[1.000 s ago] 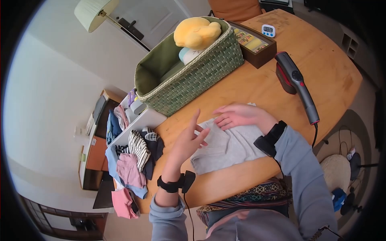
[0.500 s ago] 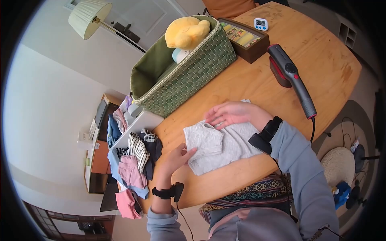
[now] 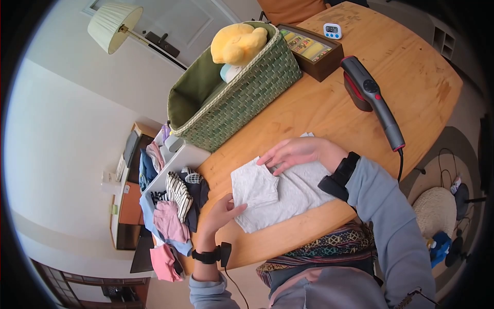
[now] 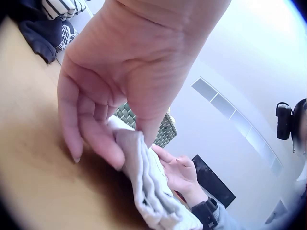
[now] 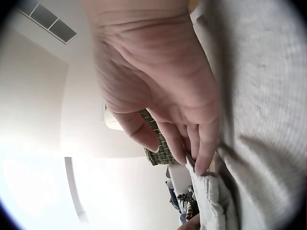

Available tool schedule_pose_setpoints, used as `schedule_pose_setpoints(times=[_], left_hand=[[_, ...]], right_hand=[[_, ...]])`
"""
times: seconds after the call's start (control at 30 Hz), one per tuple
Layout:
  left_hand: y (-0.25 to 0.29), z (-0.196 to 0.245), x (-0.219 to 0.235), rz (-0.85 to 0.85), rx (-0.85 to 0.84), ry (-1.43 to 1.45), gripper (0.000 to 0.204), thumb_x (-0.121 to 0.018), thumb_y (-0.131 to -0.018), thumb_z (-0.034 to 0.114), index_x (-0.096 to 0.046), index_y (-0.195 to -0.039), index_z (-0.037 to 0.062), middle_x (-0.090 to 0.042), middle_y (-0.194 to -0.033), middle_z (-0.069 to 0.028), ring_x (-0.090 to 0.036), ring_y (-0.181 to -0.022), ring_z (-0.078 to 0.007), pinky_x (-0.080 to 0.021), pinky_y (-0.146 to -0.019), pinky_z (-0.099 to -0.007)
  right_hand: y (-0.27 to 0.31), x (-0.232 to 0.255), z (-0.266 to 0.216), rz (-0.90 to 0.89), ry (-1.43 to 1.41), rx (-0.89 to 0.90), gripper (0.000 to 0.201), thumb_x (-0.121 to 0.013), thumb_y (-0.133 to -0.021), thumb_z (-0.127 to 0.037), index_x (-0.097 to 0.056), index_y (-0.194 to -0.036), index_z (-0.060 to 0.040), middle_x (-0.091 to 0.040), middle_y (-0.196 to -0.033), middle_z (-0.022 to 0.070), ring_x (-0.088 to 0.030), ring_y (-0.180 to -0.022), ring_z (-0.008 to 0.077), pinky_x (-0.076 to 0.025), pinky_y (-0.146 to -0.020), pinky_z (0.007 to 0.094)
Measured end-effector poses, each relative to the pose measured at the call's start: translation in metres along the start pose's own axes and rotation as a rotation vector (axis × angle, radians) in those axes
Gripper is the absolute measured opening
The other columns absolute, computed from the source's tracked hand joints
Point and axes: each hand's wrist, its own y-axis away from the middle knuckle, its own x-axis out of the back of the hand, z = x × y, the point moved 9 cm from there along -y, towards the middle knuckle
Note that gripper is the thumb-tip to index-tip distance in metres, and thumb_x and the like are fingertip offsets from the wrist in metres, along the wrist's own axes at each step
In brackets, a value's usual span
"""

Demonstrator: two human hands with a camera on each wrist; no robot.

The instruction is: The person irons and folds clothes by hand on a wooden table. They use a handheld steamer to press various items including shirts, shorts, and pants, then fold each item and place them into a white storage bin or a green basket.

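A folded light grey garment [image 3: 256, 186] lies on the wooden table in front of me, its left part doubled over in layers. At its left edge my left hand [image 3: 217, 216] pinches the fold. The left wrist view shows the thumb on top of the layered cloth [image 4: 139, 163] and the index finger against its side. My right hand [image 3: 306, 150] reaches over the far side of the garment, with its fingers extended. In the right wrist view its fingertips touch the end of the folded part [image 5: 211, 196], and the thumb stands apart from the cloth.
Behind the garment stands a green woven basket [image 3: 247, 95] with a yellow plush toy [image 3: 237, 44]. A handheld steamer [image 3: 374, 92] lies to the right, near a brown box [image 3: 324, 64] and a small timer [image 3: 332, 31]. Several clothes [image 3: 172, 219] are heaped at the left edge.
My left hand has come down from above the garment to its left edge and now pinches it. My right hand stays over the far side, its fingers at the fold.
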Motion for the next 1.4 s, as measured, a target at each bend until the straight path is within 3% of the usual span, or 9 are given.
schedule_pose_setpoints(times=[0.17,0.43,0.7,0.9,1.03,1.07,1.17,1.3,1.4], left_hand=[[-0.011,-0.018,0.001,-0.096,0.1,-0.199,0.05,-0.068,-0.084,0.035,-0.05,-0.11,-0.0036,-0.064,-0.078,-0.0046,-0.057,-0.067,-0.0084,-0.042,-0.057,-0.0204],[-0.025,-0.01,0.005,0.252,-0.096,0.208,0.04,-0.065,-0.087,0.013,-0.047,-0.12,-0.0015,-0.061,-0.104,-0.0073,-0.057,-0.093,-0.0108,-0.046,-0.079,-0.0251],[-0.006,-0.017,0.082,0.452,-0.224,0.123,0.029,-0.065,-0.085,0.01,-0.05,-0.107,-0.0017,-0.062,-0.09,-0.0049,-0.057,-0.079,-0.0082,-0.046,-0.068,-0.0224],[0.019,0.055,0.073,0.464,-0.219,-0.023,0.035,-0.06,-0.088,0.01,-0.047,-0.119,0.0028,-0.062,-0.087,-0.0054,-0.057,-0.078,-0.008,-0.045,-0.065,-0.0213],[0.027,0.114,0.001,0.145,-0.283,0.224,0.049,-0.052,-0.094,0.015,-0.033,-0.139,0.0068,-0.06,-0.094,-0.0081,-0.061,-0.077,-0.0135,-0.048,-0.064,-0.0234],[0.024,0.116,-0.008,0.107,-0.319,0.178,0.052,-0.053,-0.094,0.016,-0.031,-0.141,0.0075,-0.057,-0.106,-0.0111,-0.061,-0.086,-0.0174,-0.05,-0.07,-0.026],[0.01,0.113,-0.005,0.227,-0.428,-0.061,0.054,-0.055,-0.093,0.015,-0.031,-0.141,0.0077,-0.054,-0.113,-0.0127,-0.059,-0.097,-0.019,-0.051,-0.074,-0.0281],[-0.01,0.077,0.007,0.339,-0.332,-0.263,0.052,-0.058,-0.092,0.017,-0.036,-0.138,0.0047,-0.055,-0.113,-0.0124,-0.057,-0.1,-0.0195,-0.049,-0.077,-0.0284],[-0.032,0.032,-0.004,0.165,-0.144,-0.12,0.051,-0.058,-0.092,0.021,-0.039,-0.135,0.0025,-0.059,-0.106,-0.01,-0.057,-0.098,-0.0176,-0.048,-0.077,-0.0279]], right_hand=[[0.0,0.007,0.007,0.079,-0.012,-0.093,0.04,-0.047,-0.094,-0.018,-0.046,-0.127,0.0037,-0.051,-0.127,0.0142,-0.05,-0.117,0.0235,-0.045,-0.094,0.0386],[-0.001,0.013,0.004,0.1,-0.068,-0.045,0.043,-0.044,-0.095,-0.019,-0.04,-0.132,0.0021,-0.048,-0.13,0.0143,-0.049,-0.12,0.0232,-0.045,-0.093,0.0382],[0.001,0.012,0.002,0.104,-0.091,-0.097,0.046,-0.04,-0.096,-0.021,-0.036,-0.136,0.0015,-0.045,-0.132,0.017,-0.048,-0.122,0.0231,-0.045,-0.095,0.038],[-0.002,0.009,0.008,0.08,-0.078,-0.111,0.048,-0.04,-0.097,-0.022,-0.033,-0.138,0.0007,-0.044,-0.132,0.0198,-0.045,-0.124,0.0253,-0.044,-0.097,0.0381],[-0.003,0.014,0.01,0.082,-0.179,-0.103,0.043,-0.04,-0.098,-0.027,-0.04,-0.134,-0.0016,-0.049,-0.129,0.0145,-0.049,-0.119,0.0225,-0.045,-0.095,0.0373],[-0.004,0.011,0.008,0.038,-0.214,-0.081,0.042,-0.04,-0.099,-0.029,-0.043,-0.131,-0.0025,-0.051,-0.127,0.0121,-0.05,-0.117,0.0211,-0.045,-0.094,0.0368],[0.002,0.011,-0.001,0.173,-0.279,-0.029,0.03,-0.045,-0.097,-0.024,-0.054,-0.117,-0.0038,-0.06,-0.11,0.0066,-0.056,-0.106,0.0173,-0.045,-0.093,0.0351],[-0.001,0.009,-0.001,0.144,-0.335,-0.03,0.025,-0.051,-0.095,-0.02,-0.054,-0.113,-0.0039,-0.059,-0.108,0.005,-0.055,-0.107,0.0157,-0.045,-0.092,0.0323],[0.003,0.01,-0.001,0.183,-0.21,-0.034,0.038,-0.055,-0.089,-0.01,-0.046,-0.126,-0.0004,-0.056,-0.118,0.0087,-0.054,-0.11,0.0176,-0.044,-0.094,0.0331]])
